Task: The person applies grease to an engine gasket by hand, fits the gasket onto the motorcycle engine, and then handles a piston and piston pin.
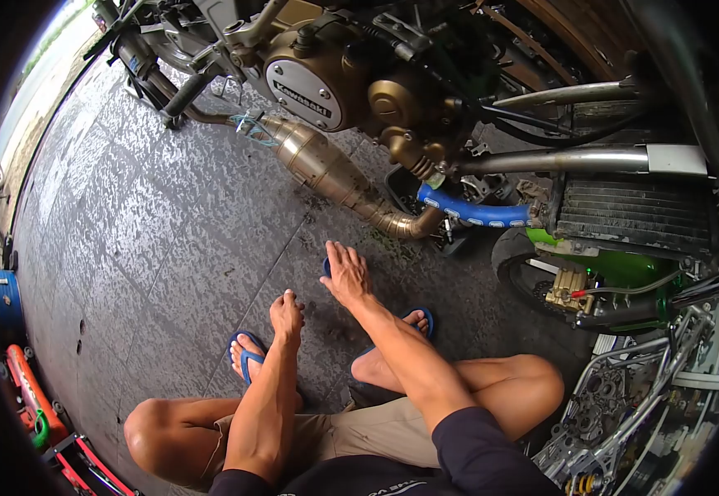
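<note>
My left hand (286, 315) is closed above the floor between my feet, thumb on top; whatever may be inside it is hidden. To its right and farther forward, my right hand (348, 274) has its fingers stretched out. A small dark blue round thing (326, 267) shows at its thumb side, and I cannot tell whether the hand touches it. Ahead of both hands is a motorcycle engine with a silver Kawasaki cover (303, 95). A bronze-coloured exhaust pipe (322, 164) runs below it, apart from my hands. A blue radiator hose (475, 211) joins the engine area to the radiator (632, 217).
The grey tiled floor (161, 248) is blotchy and shiny. A front wheel (516, 264) with a gold brake caliper (570, 289) stands right. Metal parts (603, 405) lie at the lower right. A blue drum (2, 302) and red floor jack (33, 397) stand left.
</note>
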Motion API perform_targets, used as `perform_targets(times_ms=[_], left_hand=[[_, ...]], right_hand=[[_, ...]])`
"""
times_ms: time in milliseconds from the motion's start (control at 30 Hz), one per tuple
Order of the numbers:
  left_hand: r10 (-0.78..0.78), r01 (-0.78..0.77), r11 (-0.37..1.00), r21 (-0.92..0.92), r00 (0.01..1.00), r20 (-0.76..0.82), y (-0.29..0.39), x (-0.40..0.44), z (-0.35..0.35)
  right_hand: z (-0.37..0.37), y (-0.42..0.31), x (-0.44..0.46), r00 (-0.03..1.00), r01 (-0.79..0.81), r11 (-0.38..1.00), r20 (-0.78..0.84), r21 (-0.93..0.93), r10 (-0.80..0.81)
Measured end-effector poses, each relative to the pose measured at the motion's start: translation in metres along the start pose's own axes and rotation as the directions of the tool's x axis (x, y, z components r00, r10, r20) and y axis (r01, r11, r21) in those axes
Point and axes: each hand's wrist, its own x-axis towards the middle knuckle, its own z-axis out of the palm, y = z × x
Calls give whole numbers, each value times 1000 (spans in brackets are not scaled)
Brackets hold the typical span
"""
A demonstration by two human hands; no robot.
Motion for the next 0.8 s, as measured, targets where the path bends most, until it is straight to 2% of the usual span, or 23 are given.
perform_targets(times_ms=[100, 233, 300, 367, 400, 433, 500, 600, 733, 800], left_hand=[[-6, 6, 1000, 24, 1000, -5, 2, -2, 2], [4, -5, 998, 55, 1000, 11, -3, -1, 2], [15, -16, 996, 91, 1000, 7, -3, -1, 4], [8, -8, 997, 71, 1000, -10, -14, 8, 4], [65, -63, 992, 113, 998, -10, -25, 19, 4], [122, -119, 981, 155, 993, -6, -32, 25, 3], [121, -115, 982, 148, 992, -30, -35, 27, 4], [148, -137, 977, 162, 987, -55, -38, 27, 6], [151, -139, 975, 175, 987, -57, -32, 26, 7], [129, -120, 981, 155, 990, -51, -29, 23, 7]], right_hand=[[-25, 18, -7, 999, 54, 999, 4, 9, -54], [-65, 86, -27, 964, 1, 1000, 265, -22, 5], [-98, 120, -37, 931, -31, 996, 359, -89, 61], [-128, 142, -43, 857, -190, 953, 435, -235, 278], [-138, 154, -44, 815, -239, 920, 451, -310, 364], [-139, 174, -52, 845, -257, 922, 397, -288, 359], [-149, 190, -58, 815, -281, 906, 419, -318, 400], [-174, 184, -61, 703, -279, 889, 553, -364, 447], [-177, 190, -63, 734, -302, 911, 542, -282, 411], [-156, 207, -52, 864, -438, 895, 235, -90, 446]])
